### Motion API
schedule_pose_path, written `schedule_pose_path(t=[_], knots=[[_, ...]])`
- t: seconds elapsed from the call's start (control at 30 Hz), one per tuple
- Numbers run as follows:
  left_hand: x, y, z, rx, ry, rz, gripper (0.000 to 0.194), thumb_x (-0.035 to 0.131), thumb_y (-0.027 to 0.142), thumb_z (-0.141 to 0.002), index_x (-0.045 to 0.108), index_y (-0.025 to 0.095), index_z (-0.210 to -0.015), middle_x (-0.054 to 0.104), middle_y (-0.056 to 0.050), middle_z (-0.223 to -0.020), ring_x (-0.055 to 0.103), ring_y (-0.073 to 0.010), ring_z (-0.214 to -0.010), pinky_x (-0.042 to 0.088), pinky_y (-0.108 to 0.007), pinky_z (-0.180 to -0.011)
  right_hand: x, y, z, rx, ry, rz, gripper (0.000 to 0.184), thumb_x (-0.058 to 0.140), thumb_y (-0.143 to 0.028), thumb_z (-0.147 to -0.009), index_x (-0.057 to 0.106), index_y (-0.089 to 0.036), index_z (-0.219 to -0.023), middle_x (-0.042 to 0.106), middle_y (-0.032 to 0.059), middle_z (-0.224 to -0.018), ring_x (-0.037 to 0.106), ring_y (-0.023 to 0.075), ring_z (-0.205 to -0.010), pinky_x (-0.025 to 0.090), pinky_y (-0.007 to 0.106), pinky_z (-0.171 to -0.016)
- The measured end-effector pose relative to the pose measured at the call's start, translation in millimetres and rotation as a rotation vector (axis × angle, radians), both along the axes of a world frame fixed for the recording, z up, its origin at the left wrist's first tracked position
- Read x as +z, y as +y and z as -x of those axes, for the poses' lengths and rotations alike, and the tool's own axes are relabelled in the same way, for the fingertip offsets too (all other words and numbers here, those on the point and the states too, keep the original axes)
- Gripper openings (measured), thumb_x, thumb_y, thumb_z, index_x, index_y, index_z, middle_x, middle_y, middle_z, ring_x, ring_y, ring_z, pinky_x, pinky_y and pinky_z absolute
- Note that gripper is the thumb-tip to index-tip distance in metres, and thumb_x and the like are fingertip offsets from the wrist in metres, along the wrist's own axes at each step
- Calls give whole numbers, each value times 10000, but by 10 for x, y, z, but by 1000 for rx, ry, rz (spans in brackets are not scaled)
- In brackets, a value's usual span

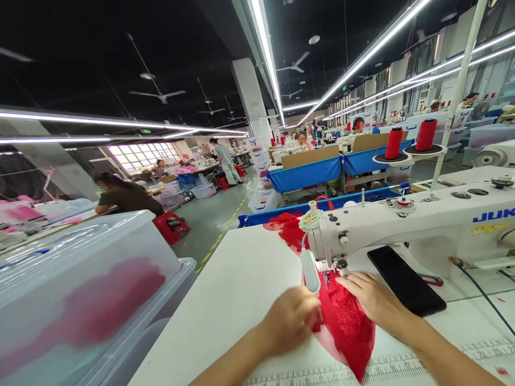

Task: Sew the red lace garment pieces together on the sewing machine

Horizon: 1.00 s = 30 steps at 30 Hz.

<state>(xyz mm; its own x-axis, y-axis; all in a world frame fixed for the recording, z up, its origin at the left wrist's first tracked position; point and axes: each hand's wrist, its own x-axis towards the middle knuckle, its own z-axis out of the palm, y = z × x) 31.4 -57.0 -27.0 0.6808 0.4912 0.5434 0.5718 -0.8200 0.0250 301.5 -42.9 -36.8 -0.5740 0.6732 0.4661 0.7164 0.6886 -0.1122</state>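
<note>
Red lace fabric [348, 321] lies under the presser foot [326, 279] of a white sewing machine [370, 222], its pointed end toward me. My left hand [290, 321], slightly blurred, is closed at the fabric's left edge, fingers curled in a pinch. Flat on the lace's right side rests my right hand [374, 300], fingers stretched out beside the foot. More red fabric [292, 230] lies behind the needle area. A small white lamp [310, 272] hangs from the machine head, just above my left hand.
A black phone [406, 279] lies right of my right hand, by red-handled scissors [432, 280]. Ruler markings [386, 370] run along the table's near side. Red thread spools [426, 134] stand behind the machine. A translucent bin [92, 300] is at left; co-workers sit and stand beyond.
</note>
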Motion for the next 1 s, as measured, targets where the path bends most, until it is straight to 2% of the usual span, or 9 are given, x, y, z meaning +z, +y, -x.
schedule_pose_path(t=[0.07,0.17,0.27,0.43,0.6,0.7,0.8,0.9,1.0], knots=[[16,-335,-104,-229,107,-171,207,506,223,-939,629,153,-1089,707,-84,-997,665,-195,-957,574,-319,-825,3,-4,7,9,16,-24,637,369,63,-763,650,-128,-1301,728,157,-1179,685,263,-1062,595,444,-891],[52,-510,-291,-138,262,-276,190,496,98,-931,605,181,-799,564,5,-668,552,-134,-592,474,-265,-516,59,-44,1,7,63,-59,526,411,54,-794,696,-154,-1183,723,146,-1169,670,252,-1034,581,433,-882],[89,-484,-372,-136,310,-337,342,424,31,-918,507,198,-632,493,10,-601,476,-130,-514,383,-265,-423,153,-132,-34,55,78,-51,398,458,35,-814,723,-181,-1018,725,110,-1148,658,230,-1004,556,388,-868],[175,-535,-267,-116,359,-200,341,326,86,-1014,605,184,-843,658,-47,-982,629,-129,-875,525,-220,-695,280,-249,-108,162,-53,155,349,503,-52,-842,715,-230,-1055,717,57,-1155,672,187,-957,521,300,-796],[175,-573,-260,-7,417,1,342,313,43,-990,630,166,-1023,629,-39,-836,603,-165,-756,532,-291,-714,375,-285,-159,114,-261,242,382,536,-199,-837,687,-252,-1184,644,62,-1294,695,180,-845,464,268,-610],[128,-568,-317,148,355,109,256,407,81,-956,630,157,-1055,621,-60,-859,604,-197,-794,534,-324,-723,440,-326,-170,134,-333,296,500,626,-348,-792,640,-236,-1279,588,103,-1373,697,230,-943,469,287,-619],[123,-580,-372,180,267,201,201,454,129,-956,629,159,-1051,610,-51,-889,603,-184,-822,524,-292,-716,469,-349,-126,103,-352,338,577,675,-438,-756,617,-227,-1290,577,109,-1379,691,246,-932,460,302,-613],[159,-590,-398,158,176,324,234,433,127,-971,637,172,-1076,592,-31,-873,588,-169,-813,500,-273,-716,431,-306,-36,27,-247,299,501,616,-245,-769,611,-245,-1270,588,75,-1370,676,204,-867,415,284,-594],[178,-587,-393,136,229,318,184,496,147,-946,654,180,-1035,578,-31,-849,571,-185,-802,479,-291,-706,370,-206,35,91,-121,245,473,517,-57,-711,664,-253,-1116,657,34,-1280,651,184,-875,368,272,-606]])
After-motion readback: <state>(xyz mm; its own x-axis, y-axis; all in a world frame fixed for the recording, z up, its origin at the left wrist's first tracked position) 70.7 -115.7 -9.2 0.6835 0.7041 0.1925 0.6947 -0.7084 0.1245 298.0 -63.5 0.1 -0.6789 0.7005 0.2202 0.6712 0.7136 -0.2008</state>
